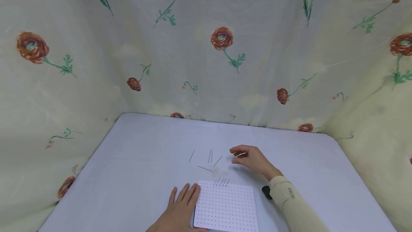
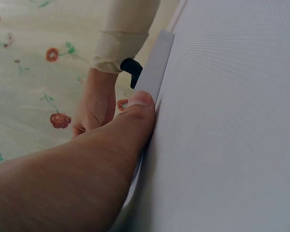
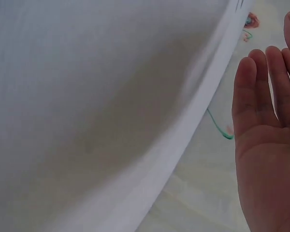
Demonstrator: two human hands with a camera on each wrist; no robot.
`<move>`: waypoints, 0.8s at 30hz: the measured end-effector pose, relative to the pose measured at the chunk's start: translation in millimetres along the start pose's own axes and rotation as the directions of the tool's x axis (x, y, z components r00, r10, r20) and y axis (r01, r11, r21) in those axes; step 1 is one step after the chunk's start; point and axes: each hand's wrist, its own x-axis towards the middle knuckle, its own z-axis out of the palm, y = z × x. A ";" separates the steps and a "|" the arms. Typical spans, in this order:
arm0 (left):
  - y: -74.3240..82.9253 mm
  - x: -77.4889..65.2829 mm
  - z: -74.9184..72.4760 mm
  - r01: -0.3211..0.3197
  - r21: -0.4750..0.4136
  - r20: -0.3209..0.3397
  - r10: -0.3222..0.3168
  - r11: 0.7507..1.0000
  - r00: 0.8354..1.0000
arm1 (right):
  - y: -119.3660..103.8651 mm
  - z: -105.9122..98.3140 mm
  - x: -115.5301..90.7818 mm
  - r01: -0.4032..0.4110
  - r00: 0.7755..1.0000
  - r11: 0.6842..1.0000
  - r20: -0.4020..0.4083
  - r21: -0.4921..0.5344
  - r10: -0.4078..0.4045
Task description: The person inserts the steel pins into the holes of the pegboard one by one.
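A white board with a grid of small holes (image 1: 225,207) lies on the table. Along its far edge, several thin dark pins (image 1: 222,182) stand at a slant in the holes. My left hand (image 1: 180,210) rests at the board's left side, fingers extended to its edge; in the left wrist view its thumb (image 2: 141,104) lies along the board's near edge. Above the table, right of several loose pins (image 1: 210,156), hovers my right hand (image 1: 251,158), fingers loosely bent and holding nothing. In the right wrist view its palm (image 3: 270,159) shows with nothing in it.
The white table (image 1: 128,189) has a floral curtain (image 1: 193,63) behind it and at both sides. A black object (image 1: 266,192) shows beside the right sleeve (image 1: 289,199), at the wrist.
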 end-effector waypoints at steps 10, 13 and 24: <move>-0.1 0.1 -0.1 0.008 0.010 0.005 -0.008 1.000 1.000 | 8.4 5.5 9.3 -0.034 0.999 0.998 0.026 -0.046 0.035; -1.3 0.9 2.0 0.010 -0.003 0.012 -0.010 1.000 1.000 | 7.5 7.4 11.1 -0.035 0.998 0.998 0.051 -0.044 0.037; -0.6 0.2 -1.0 0.007 -0.016 0.006 -0.007 1.000 1.000 | 2.5 13.9 21.3 -0.047 0.996 0.989 0.068 -0.139 0.057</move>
